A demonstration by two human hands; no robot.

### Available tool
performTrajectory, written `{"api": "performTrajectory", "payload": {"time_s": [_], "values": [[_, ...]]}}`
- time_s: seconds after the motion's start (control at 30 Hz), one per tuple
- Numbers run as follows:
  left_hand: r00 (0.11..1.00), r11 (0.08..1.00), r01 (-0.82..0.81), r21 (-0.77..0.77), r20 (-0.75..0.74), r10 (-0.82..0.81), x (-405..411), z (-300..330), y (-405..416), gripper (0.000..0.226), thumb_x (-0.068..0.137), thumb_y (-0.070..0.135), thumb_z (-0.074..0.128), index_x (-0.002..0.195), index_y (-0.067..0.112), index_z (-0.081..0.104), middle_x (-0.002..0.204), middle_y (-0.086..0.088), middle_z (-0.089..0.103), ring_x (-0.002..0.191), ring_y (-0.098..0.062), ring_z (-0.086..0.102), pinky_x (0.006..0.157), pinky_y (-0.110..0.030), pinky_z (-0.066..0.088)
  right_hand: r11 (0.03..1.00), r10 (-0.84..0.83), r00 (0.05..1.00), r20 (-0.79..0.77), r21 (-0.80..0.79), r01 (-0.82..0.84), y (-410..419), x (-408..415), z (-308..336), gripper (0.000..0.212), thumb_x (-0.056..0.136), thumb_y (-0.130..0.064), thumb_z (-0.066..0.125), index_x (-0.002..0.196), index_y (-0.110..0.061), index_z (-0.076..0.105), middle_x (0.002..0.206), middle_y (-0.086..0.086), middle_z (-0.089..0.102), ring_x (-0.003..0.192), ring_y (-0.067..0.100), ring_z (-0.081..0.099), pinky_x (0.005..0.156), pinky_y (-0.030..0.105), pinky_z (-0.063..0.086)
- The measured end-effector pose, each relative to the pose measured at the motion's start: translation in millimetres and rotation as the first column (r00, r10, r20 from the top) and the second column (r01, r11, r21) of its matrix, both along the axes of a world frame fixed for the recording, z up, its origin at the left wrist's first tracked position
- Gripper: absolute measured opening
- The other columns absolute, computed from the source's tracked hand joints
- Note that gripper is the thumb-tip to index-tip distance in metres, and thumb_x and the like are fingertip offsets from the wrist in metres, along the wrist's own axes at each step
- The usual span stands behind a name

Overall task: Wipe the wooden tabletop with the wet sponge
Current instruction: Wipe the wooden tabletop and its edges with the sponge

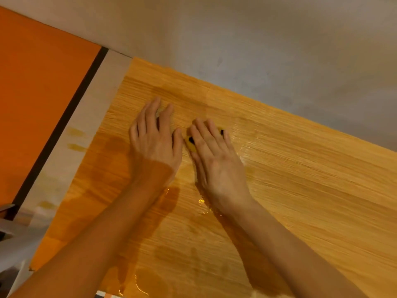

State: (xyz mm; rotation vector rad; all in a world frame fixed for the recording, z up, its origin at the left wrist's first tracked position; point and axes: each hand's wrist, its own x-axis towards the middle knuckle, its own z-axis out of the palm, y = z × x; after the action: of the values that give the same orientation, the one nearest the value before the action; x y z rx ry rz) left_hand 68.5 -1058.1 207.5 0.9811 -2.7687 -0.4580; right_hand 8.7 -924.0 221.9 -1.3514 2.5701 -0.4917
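The sponge [191, 141] lies directly under the right hand [217, 160], yellow with dark marks, only its edges peeping out at the thumb side and by the far fingertips. Its long axis looks to run across the fingers, though most of it is hidden. The right hand's fingers [204, 134] are nearly straight and close together, pressing the sponge flat onto the tabletop [311, 179], not curled round it. The left hand [154, 143] rests just beside it, palm down, fingers slightly spread on bare wood, holding nothing. Wet dark patches lie nearer the person; dry-looking wood lies to the right, so the next stroke likely goes that way.
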Motion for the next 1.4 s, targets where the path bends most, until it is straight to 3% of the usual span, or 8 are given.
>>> {"api": "performTrajectory", "payload": {"time_s": [0.2,0.4,0.57,0.77,0.97,1.13,1.33,1.4], "values": [[1.000,1.000,0.003,-0.009,0.014,-0.003,0.3,-2.3,-1.3,0.052,0.102,0.033,0.041,0.150,0.014,0.039,0.160,-0.011,0.031,0.148,-0.029,0.031,0.118,-0.047,0.027,0.932,-0.363,0.932,0.016,0.019,0.363,-59.3,-75.8,9.2,0.051,0.105,-0.024,0.028,0.152,-0.007,0.020,0.161,0.009,0.014,0.150,0.023,0.004,0.123,0.041,0.002],[0.999,1.000,0.013,-0.010,0.040,-0.012,0.5,-1.2,-1.9,0.053,0.102,0.034,0.037,0.151,0.014,0.036,0.162,-0.011,0.028,0.150,-0.028,0.026,0.119,-0.047,0.026,0.986,-0.155,0.986,-0.056,0.055,0.158,4.5,8.5,6.7,0.051,0.105,-0.030,0.029,0.152,-0.009,0.023,0.161,0.006,0.017,0.150,0.021,0.005,0.123,0.043,0.004],[1.000,1.000,0.014,-0.021,0.020,-0.013,0.6,-3.6,-1.8,0.052,0.102,0.035,0.038,0.150,0.014,0.037,0.160,-0.012,0.031,0.149,-0.028,0.029,0.117,-0.048,0.029,0.860,-0.496,0.867,-0.049,0.114,0.498,-36.1,-82.9,7.2,0.054,0.106,-0.028,0.024,0.152,-0.002,0.014,0.161,0.016,0.006,0.150,0.030,-0.002,0.122,0.044,-0.001],[1.000,0.999,0.018,-0.030,0.009,-0.018,0.6,-3.4,-1.1,0.052,0.102,0.034,0.037,0.149,0.012,0.038,0.160,-0.013,0.031,0.149,-0.030,0.029,0.117,-0.049,0.027,0.980,-0.199,0.980,0.030,0.032,0.198,32.9,17.3,8.3,0.052,0.103,-0.014,0.037,0.152,-0.008,0.020,0.161,0.007,0.016,0.150,0.022,0.003,0.123,0.038,-0.002],[0.999,0.999,0.015,-0.043,-0.038,-0.017,0.9,-7.7,-1.2,0.050,0.101,0.032,0.040,0.147,0.012,0.040,0.157,-0.014,0.035,0.146,-0.031,0.033,0.115,-0.049,0.029,0.810,-0.584,0.812,0.002,0.058,0.583,-5.2,-86.2,8.7,0.052,0.105,-0.025,0.025,0.152,-0.005,0.015,0.162,0.011,0.010,0.150,0.028,0.001,0.122,0.043,0.002],[1.000,0.999,0.009,-0.034,-0.029,-0.010,0.5,-6.3,-1.5,0.050,0.100,0.031,0.041,0.147,0.013,0.039,0.157,-0.014,0.034,0.147,-0.032,0.032,0.115,-0.050,0.030,0.900,-0.435,0.900,-0.008,0.015,0.435,42.4,33.4,10.0,0.052,0.105,-0.029,0.032,0.152,-0.009,0.021,0.161,0.006,0.015,0.150,0.019,0.003,0.123,0.038,0.002],[0.999,0.999,0.017,-0.044,-0.042,-0.018,1.5,-4.7,-0.7,0.049,0.101,0.031,0.039,0.146,0.012,0.041,0.157,-0.014,0.035,0.146,-0.032,0.032,0.114,-0.049,0.030,0.817,-0.575,0.818,0.012,0.066,0.573,15.9,-85.2,12.0,0.049,0.105,-0.027,0.031,0.151,-0.012,0.025,0.161,0.005,0.016,0.150,0.023,0.004,0.121,0.048,0.000],[0.999,0.999,0.021,-0.043,-0.041,-0.022,2.0,-3.8,-0.4,0.050,0.101,0.032,0.038,0.146,0.012,0.041,0.157,-0.014,0.035,0.146,-0.031,0.032,0.113,-0.049,0.029,0.878,-0.479,0.874,0.075,0.045,0.477,21.4,-76.7,13.6,0.048,0.104,-0.026,0.033,0.150,-0.012,0.027,0.161,0.004,0.019,0.150,0.022,0.005,0.122,0.047,0.004]]}}
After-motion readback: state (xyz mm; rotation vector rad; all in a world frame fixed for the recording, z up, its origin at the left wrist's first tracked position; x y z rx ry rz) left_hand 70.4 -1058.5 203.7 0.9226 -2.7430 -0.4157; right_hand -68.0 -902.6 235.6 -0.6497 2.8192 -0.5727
